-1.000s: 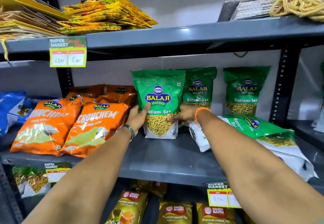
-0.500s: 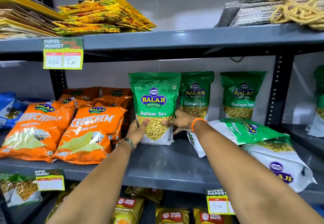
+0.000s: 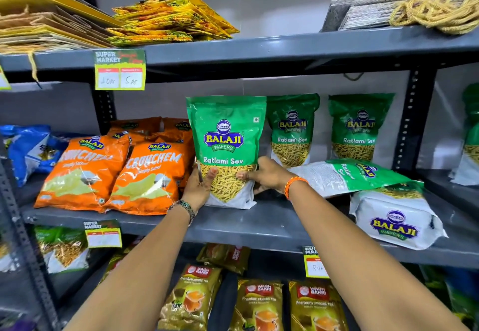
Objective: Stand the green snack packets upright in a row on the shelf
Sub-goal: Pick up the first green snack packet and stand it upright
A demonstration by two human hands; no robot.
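A green Ratlami Sev packet [image 3: 224,134] stands upright on the grey middle shelf [image 3: 259,224]. My left hand [image 3: 197,187] grips its lower left edge and my right hand [image 3: 267,175] grips its lower right edge. Behind and to the right, two more green packets [image 3: 293,128] [image 3: 360,128] stand upright against the back wall. Another green packet [image 3: 352,175] lies flat on the shelf to the right, resting partly on a further flat packet [image 3: 394,216] that shows its white base.
Orange Crunchem bags [image 3: 153,175] lean close on the left of the held packet. A blue bag [image 3: 28,149] is at the far left. The upper shelf [image 3: 259,48] hangs low overhead. Tea packs [image 3: 259,304] fill the lower shelf. A shelf post [image 3: 409,123] stands at right.
Both hands have kept hold of the front green packet, which looks a little straighter and set down on the shelf. The view has shifted slightly.
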